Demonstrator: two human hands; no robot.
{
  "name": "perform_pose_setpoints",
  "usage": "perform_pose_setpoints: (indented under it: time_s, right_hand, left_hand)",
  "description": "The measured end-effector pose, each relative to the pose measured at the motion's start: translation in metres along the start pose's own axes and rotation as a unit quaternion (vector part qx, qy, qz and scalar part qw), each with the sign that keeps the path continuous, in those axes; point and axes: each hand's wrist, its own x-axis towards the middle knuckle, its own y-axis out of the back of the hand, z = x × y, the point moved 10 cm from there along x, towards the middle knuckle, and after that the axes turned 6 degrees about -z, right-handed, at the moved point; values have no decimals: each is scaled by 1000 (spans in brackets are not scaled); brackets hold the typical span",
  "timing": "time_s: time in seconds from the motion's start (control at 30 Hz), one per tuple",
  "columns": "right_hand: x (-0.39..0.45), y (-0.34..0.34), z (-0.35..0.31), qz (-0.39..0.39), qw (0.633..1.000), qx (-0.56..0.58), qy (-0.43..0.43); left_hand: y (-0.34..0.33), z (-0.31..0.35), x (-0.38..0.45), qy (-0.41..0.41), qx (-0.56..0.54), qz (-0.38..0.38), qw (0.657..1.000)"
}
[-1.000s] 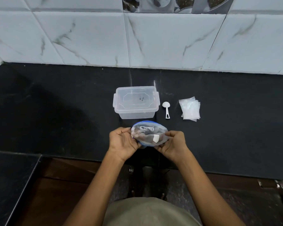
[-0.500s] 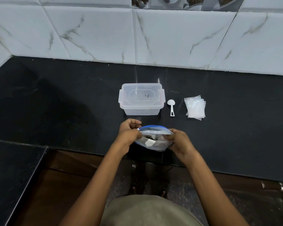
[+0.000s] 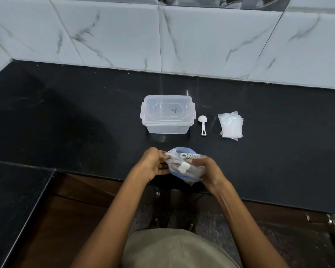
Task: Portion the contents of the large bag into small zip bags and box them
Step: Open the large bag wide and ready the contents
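Both hands are on the large bag (image 3: 184, 167) right at the near edge of the black table (image 3: 85, 117). The left hand (image 3: 153, 165) has its fingers (image 3: 163, 154) curled in, pinching the bag's left top corner. The right hand (image 3: 207, 171) wraps the bag's right side, fingers curled round the plastic, some of them hidden behind it. Between the two sets of fingers the bag bulges, clear plastic with a blue zip strip arcing over the top and under the bottom, white lettering near the right fingers, and a white patch showing in the middle. Its contents look dark and pale through the film; what they are, I cannot tell.

Straight beyond the fingers, well apart from them, sits a clear plastic box (image 3: 167, 115) with its clip lid on, a small dark mark visible on the lid. Just to the right of the box lies a white plastic scoop (image 3: 202, 124), bowl away from the hands, handle pointing back toward the right fingers. Further right again, near the scoop but not touching, is a loose stack of small zip bags (image 3: 231, 123), flat on the table, edges fanned a little.

Behind it all, a white marbled tile wall (image 3: 211, 41). Below the hands, the person's olive garment (image 3: 174, 250) fills the bottom of the view.
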Motion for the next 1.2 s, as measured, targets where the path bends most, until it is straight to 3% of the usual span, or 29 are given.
perform_pose_setpoints:
  time_s: [0.07, 0.13, 0.27, 0.43, 0.5, 0.57, 0.6, 0.67, 0.7, 0.8, 0.93, 1.0, 1.07, 1.13, 1.2]
  right_hand:
    - [1, 9, -16, 53, 984, -154, 73]
    - [0, 6, -26, 59, 961, -244, 113]
    - [0, -13, -25, 14, 938, -324, 123]
    - [-5, -25, -27, 5, 897, -418, 142]
    - [-6, -26, -31, 7, 879, -441, 178]
    - [-5, -24, -31, 23, 868, -452, 204]
    - [-5, -24, -31, 30, 866, -451, 214]
    - [-5, -24, -31, 38, 860, -453, 233]
    - [-5, -25, -32, 37, 857, -457, 236]
    - [-6, -26, -36, 27, 847, -480, 226]
    - [-11, -21, -35, 77, 745, -634, 190]
    - [-11, -17, -35, 86, 741, -642, 176]
    - [-9, -9, -35, 95, 751, -633, 160]
    - [-8, -6, -35, 97, 755, -631, 150]
    - [-10, -7, -36, 102, 750, -634, 159]
  left_hand:
    - [-4, -12, 2, 25, -87, -24, 996]
    - [-6, -20, 4, 35, -165, -33, 985]
    - [-5, -20, 8, 17, -257, -26, 966]
    - [8, -19, 14, -15, -248, 34, 968]
    - [10, -12, 12, -38, -141, 34, 989]
    - [12, 2, 10, -89, 42, 51, 994]
    - [12, 10, 10, -125, 153, 64, 978]
    - [2, 23, 6, -202, 367, 95, 903]
    - [-5, 26, 2, -241, 414, 102, 872]
    - [-5, 30, -4, -284, 378, 131, 871]
    - [8, 31, -13, -251, 372, 207, 869]
    - [20, 27, -11, -230, 278, 218, 907]
    - [37, 13, -3, -160, 102, 228, 955]
    - [36, -8, 3, -80, -45, 197, 976]
    - [29, -17, 3, -38, -58, 160, 985]
